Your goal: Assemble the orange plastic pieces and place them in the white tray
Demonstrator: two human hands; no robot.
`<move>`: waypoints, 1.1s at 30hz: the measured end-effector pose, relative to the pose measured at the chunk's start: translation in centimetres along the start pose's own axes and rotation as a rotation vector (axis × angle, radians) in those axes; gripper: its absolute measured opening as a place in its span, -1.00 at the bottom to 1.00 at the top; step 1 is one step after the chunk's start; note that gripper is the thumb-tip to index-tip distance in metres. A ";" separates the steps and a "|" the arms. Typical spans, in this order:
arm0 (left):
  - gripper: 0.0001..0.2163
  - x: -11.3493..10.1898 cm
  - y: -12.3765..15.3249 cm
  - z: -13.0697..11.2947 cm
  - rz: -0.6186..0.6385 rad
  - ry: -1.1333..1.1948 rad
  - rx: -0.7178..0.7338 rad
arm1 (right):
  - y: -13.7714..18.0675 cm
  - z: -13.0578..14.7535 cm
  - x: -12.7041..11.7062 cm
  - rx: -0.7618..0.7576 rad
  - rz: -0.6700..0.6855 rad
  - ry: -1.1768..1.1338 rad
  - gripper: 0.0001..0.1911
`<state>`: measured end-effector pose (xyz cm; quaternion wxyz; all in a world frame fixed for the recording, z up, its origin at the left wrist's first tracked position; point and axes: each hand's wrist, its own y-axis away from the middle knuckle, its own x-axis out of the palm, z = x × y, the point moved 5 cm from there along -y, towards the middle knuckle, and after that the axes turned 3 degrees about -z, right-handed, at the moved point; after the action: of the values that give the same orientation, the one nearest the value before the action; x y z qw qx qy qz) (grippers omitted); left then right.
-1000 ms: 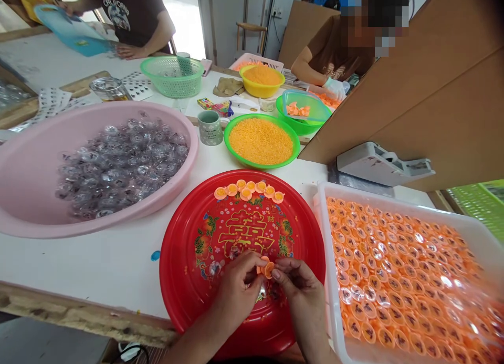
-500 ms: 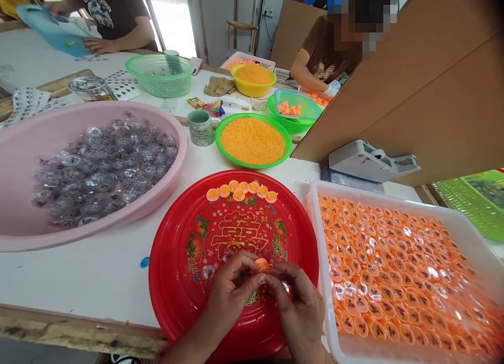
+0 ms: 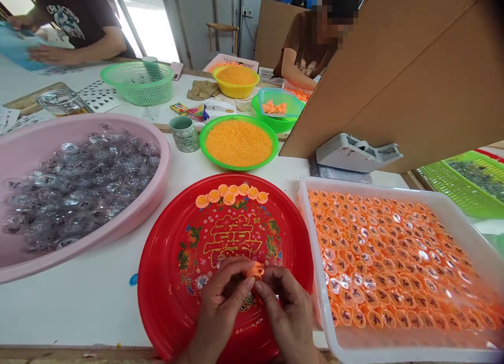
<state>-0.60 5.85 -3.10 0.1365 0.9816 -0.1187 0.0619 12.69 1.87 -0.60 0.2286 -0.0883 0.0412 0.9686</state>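
My left hand (image 3: 222, 298) and my right hand (image 3: 289, 311) meet over the near part of a red round tray (image 3: 173, 295). Both pinch one small orange cap (image 3: 256, 270) between their fingertips. A clear plastic dome (image 3: 200, 281) lies on the tray just left of my left hand. Along the tray's far rim sits a short row of orange caps filled with yellow (image 3: 231, 193). Right of the tray, a white bin (image 3: 468, 238) holds several rows of orange caps with clear lids.
A pink basin (image 3: 151, 193) of clear domes sits at the left. A green bowl of yellow beads (image 3: 238, 142) and a mug (image 3: 184, 134) stand behind the tray. A cardboard wall (image 3: 413, 75) rises at the right. Two other people work at the table's far side.
The view has shifted, so everything sits further left and lower. My hands stay pinched together on the orange cap, now slightly nearer the tray's front edge.
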 end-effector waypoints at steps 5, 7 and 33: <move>-0.72 0.1 -0.2 -0.5 0.067 0.085 -0.149 | -0.3 1.7 -0.8 -0.178 -0.016 0.079 -0.94; -0.74 0.3 -0.2 -1.2 0.122 0.083 -0.162 | -0.4 2.5 -1.1 -0.259 -0.020 0.107 -0.88; -0.78 1.3 0.2 0.6 -0.004 0.536 -0.194 | 0.1 0.7 -0.5 -0.072 0.041 -0.027 -0.93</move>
<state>0.70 5.25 -3.42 0.2562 0.9128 -0.0818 0.3073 13.01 1.68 0.15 0.2059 -0.0826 0.0053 0.9751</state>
